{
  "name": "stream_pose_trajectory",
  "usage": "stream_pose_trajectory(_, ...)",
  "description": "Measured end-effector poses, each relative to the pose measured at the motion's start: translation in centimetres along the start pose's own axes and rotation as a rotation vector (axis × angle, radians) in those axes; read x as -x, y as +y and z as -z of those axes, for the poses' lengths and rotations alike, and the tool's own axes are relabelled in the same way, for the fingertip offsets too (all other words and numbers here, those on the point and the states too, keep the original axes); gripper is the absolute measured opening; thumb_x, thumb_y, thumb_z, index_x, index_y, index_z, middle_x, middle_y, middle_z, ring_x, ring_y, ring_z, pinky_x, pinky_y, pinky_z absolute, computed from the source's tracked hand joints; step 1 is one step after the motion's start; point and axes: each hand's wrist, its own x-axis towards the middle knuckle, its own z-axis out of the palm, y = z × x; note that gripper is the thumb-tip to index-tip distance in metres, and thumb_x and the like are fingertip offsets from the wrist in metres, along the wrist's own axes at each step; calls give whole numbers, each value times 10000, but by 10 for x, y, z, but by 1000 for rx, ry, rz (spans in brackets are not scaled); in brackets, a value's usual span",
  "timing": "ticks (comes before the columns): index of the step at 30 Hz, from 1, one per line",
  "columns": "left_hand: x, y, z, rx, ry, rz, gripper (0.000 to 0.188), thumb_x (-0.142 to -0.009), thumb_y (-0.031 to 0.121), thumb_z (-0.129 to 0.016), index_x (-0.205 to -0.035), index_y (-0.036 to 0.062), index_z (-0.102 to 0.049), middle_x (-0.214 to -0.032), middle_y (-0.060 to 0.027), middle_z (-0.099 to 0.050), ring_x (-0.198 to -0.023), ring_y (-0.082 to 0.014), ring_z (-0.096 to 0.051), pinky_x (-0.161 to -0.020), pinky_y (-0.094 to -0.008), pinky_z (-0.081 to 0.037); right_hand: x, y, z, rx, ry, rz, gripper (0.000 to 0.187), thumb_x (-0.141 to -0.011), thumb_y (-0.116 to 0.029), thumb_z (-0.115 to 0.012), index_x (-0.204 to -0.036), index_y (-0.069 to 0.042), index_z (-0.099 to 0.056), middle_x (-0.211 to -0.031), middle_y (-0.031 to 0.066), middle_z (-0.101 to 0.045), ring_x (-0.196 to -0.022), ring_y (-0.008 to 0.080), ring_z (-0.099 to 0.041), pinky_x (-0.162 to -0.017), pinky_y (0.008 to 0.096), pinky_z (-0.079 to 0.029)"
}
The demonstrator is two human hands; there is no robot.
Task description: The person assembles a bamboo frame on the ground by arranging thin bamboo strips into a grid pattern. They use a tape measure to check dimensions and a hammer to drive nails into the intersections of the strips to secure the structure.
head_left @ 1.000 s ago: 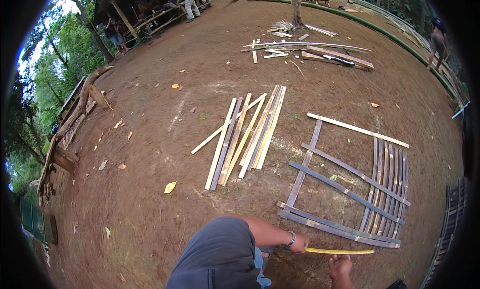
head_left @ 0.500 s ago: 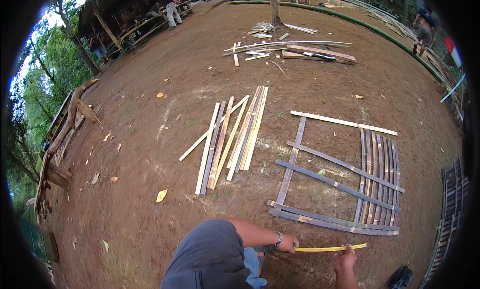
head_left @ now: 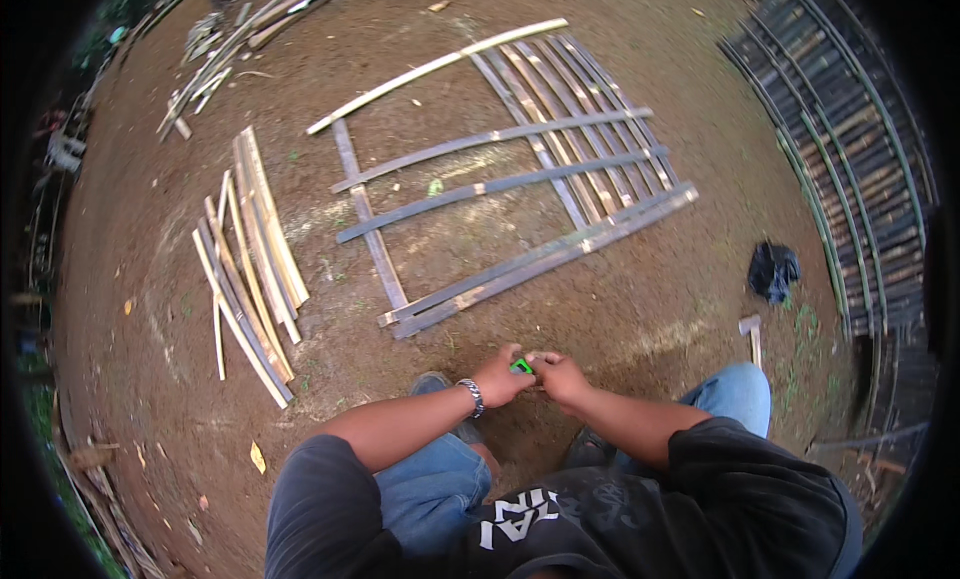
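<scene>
My two hands meet in front of my knees. My left hand (head_left: 500, 376), with a chain bracelet at the wrist, is closed around a small green and black tape measure (head_left: 522, 365). Against its right side, the curled fingers of my right hand (head_left: 562, 378) pinch the tape measure; no yellow blade shows between the hands. Just beyond lies a frame of dark bamboo slats (head_left: 590, 241) on the ground, with several slats packed side by side at its far right part. A pale slat (head_left: 430, 76) forms its far edge.
Loose bamboo slats (head_left: 262, 239) lie in a pile left of the frame. More strips (head_left: 215, 79) are heaped at the far left. On the right are a finished-looking slat panel (head_left: 850, 149), a black plastic bag (head_left: 773, 272) and a hammer (head_left: 752, 339) near my right knee.
The yellow blade stretched between my hands is out of sight now, and my hands have come together at the tape measure. My view has tilted down and turned right.
</scene>
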Motion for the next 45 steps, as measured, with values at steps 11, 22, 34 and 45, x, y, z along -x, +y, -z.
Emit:
stream_pose_trajectory(11, 12, -10, -8, 220, -153, -253, 1058, -818, 294, -794, -1591, -16, -141, -1315, -280, -620, -1223, -288, -622, -967, -375, -532, -10, 16, 19, 349, -2, 124, 892, -864, -437, -796, -1524, -26, -359, -1279, 191, -616, -1093, 237, -646, -913, 362, -539)
stream_pose_trajectory(22, 53, -101, 96, -351, 611, 204, 335, -866, 236, -732, -1140, 58, -660, -1141, -172, -667, -1070, -356, -654, -923, -446, -533, -27, -40, 107, 1718, 436, 208, 865, -820, -417, -810, -1505, -112, -378, -1456, 189, -486, -1359, 385, -471, -1098, 479, -432)
stream_pose_trajectory(34, 42, -120, 127, -341, 758, 208, 461, -874, 238, -746, -1280, 97, -579, -1288, -129, -549, -1129, -367, -620, -956, -466, -531, -91, -58, -121, 1582, -86, 1123, 380, -881, -299, -721, -1234, -165, -678, -1244, 13, -646, -1226, 225, -544, -1054, 439, -388)
stream_pose_trajectory(45, 48, -138, 128, -359, 786, 130, 393, -862, 274, -757, -1216, 145, -647, -1249, -72, -616, -1081, -326, -660, -919, -440, -555, -148, -62, -174, 1710, -191, 1281, 275, -859, -307, -735, -1112, -200, -723, -1141, -43, -677, -1162, 176, -566, -1026, 403, -381)
